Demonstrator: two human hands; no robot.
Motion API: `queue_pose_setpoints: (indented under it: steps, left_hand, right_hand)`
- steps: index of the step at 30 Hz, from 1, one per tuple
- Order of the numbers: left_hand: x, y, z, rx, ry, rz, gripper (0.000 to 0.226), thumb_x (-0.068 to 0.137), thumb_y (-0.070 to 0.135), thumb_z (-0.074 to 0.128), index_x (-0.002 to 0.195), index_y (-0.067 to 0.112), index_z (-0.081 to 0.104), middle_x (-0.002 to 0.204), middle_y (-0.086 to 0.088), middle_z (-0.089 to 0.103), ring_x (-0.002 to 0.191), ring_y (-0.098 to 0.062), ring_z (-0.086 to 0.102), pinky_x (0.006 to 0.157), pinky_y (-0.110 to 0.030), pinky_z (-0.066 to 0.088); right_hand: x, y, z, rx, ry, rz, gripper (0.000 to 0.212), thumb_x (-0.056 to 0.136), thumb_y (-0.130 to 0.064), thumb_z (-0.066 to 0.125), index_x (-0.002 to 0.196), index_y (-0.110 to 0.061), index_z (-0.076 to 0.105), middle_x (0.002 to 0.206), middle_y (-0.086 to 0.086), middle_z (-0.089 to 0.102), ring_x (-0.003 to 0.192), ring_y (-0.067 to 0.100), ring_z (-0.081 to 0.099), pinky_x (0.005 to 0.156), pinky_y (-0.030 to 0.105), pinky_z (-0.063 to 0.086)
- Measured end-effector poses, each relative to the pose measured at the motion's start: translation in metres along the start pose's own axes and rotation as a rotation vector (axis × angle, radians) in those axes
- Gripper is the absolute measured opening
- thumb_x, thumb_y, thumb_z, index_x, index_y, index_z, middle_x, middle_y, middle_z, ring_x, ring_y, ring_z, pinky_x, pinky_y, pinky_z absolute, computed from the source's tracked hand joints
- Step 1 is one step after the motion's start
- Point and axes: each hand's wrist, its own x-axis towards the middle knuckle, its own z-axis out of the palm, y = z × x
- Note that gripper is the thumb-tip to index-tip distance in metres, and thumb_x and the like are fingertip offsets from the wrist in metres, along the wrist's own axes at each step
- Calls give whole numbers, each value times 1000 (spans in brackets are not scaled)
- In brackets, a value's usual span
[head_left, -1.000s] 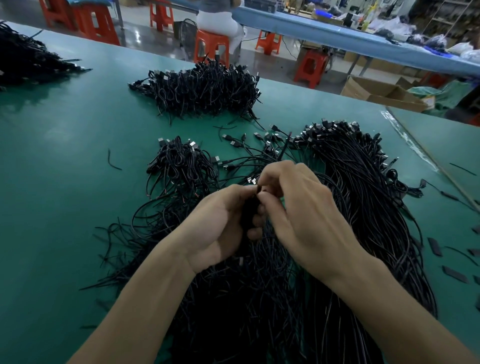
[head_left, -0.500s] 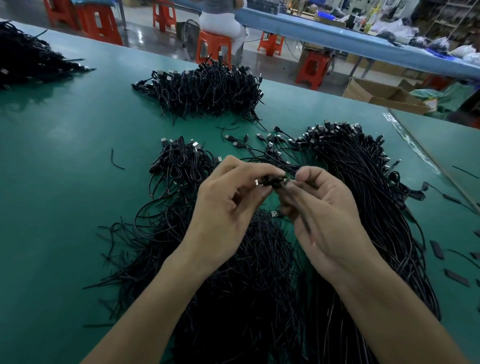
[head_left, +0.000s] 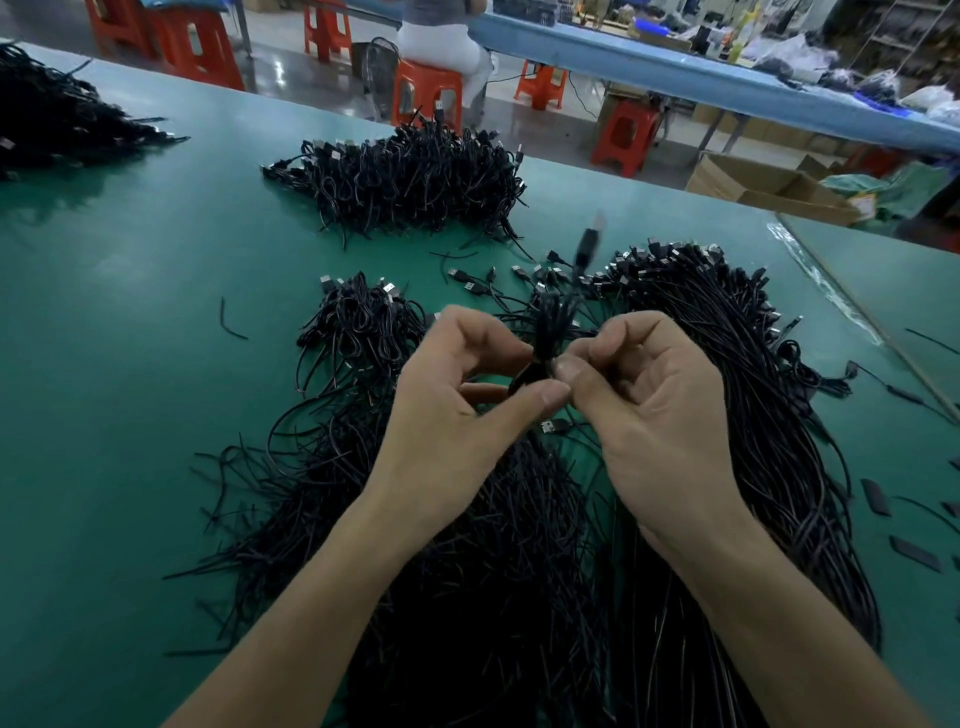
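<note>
Over a green table (head_left: 130, 364) my left hand (head_left: 457, 415) and my right hand (head_left: 654, 415) meet above a big heap of black USB cables (head_left: 753, 415). Both pinch one folded black cable (head_left: 545, 332) between thumb and fingertips. Its plug end (head_left: 589, 241) sticks up beyond my fingers and is blurred. A small heap of looped cables (head_left: 358, 327) lies just left of my left hand. Loose straight cable ends (head_left: 493, 571) spread under my forearms.
A second heap of coiled cables (head_left: 415, 176) sits at the far middle of the table, a third (head_left: 57, 119) at the far left. Black flat pieces (head_left: 914, 553) lie at the right. Orange stools (head_left: 426, 91), a cardboard box (head_left: 769, 187) and a seated person stand beyond the table edge.
My hands have risen off the heap and turned palms inward. The cable they hold is now folded, and its plug end swings upward.
</note>
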Motion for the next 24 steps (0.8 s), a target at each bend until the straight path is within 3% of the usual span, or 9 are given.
queue_pose_setpoints:
  steps: [3, 5, 7, 10, 14, 17, 19, 21, 24]
  left_hand:
    - [1, -2, -5, 34, -1, 32, 43, 72, 37, 84, 104, 38, 55, 96, 14, 66, 87, -6, 62, 66, -20, 48]
    - [2, -3, -8, 167, 19, 122, 33, 77, 36, 81, 102, 37, 59, 85, 9, 59, 72, -7, 53, 57, -19, 41]
    - [1, -3, -9, 262, 90, 202, 18, 86, 31, 72, 101, 30, 61, 69, 9, 51, 58, -6, 45, 52, -14, 35]
    - [0, 1, -9, 243, 174, 211, 19, 87, 23, 69, 103, 31, 63, 63, 6, 55, 49, -9, 49, 48, -12, 35]
    - [2, 7, -6, 141, 183, 109, 14, 95, 21, 61, 102, 32, 66, 75, 5, 67, 57, -5, 57, 51, -19, 45]
    - [4, 11, -7, 42, 118, 1, 21, 100, 24, 51, 101, 26, 71, 90, 2, 74, 84, -17, 72, 69, -35, 59]
    - [4, 13, -6, -8, 70, 14, 24, 101, 22, 47, 99, 20, 72, 95, 2, 75, 92, -16, 71, 74, -25, 55]
    - [2, 15, -5, -23, 28, 58, 22, 102, 18, 49, 97, 17, 70, 94, 2, 75, 90, -13, 70, 75, -17, 51]
    - [0, 12, -3, -4, -21, 88, 6, 96, 20, 64, 93, 19, 69, 87, -3, 73, 73, -17, 67, 62, -26, 52]
  right_hand:
    - [-1, -1, 0, 23, -16, 8, 22, 87, 0, 69, 85, -17, 55, 80, -6, 66, 79, 12, 63, 80, 38, 56]
    - [-1, -5, 0, 94, -33, 30, 21, 81, -7, 76, 85, -12, 56, 79, -4, 67, 78, 12, 64, 79, 37, 55]
    - [-2, -8, 1, 108, -65, 10, 21, 78, -15, 75, 83, -18, 55, 80, 0, 67, 78, 14, 65, 78, 32, 56]
    - [-6, -7, 4, 40, -103, -46, 20, 81, -9, 68, 84, -22, 54, 82, 0, 66, 80, 13, 64, 77, 27, 56]
    - [-7, -1, 3, 47, -131, -31, 20, 82, -8, 68, 84, -22, 54, 81, -8, 66, 79, 6, 63, 75, 20, 53]
    - [-6, 3, 0, 53, -127, 10, 24, 85, -2, 68, 83, -21, 54, 78, -9, 66, 76, 6, 62, 73, 22, 54]
    - [-3, 5, -1, 54, -111, 46, 28, 86, 2, 68, 81, -22, 54, 76, -5, 65, 72, 11, 59, 71, 28, 54]
    - [0, 6, -2, 79, -78, 86, 32, 86, 4, 69, 77, -23, 55, 74, -1, 65, 70, 13, 61, 69, 30, 52]
    - [3, 7, -3, 177, -20, 137, 29, 82, 5, 71, 79, -17, 52, 72, -2, 67, 72, 8, 65, 71, 20, 53]
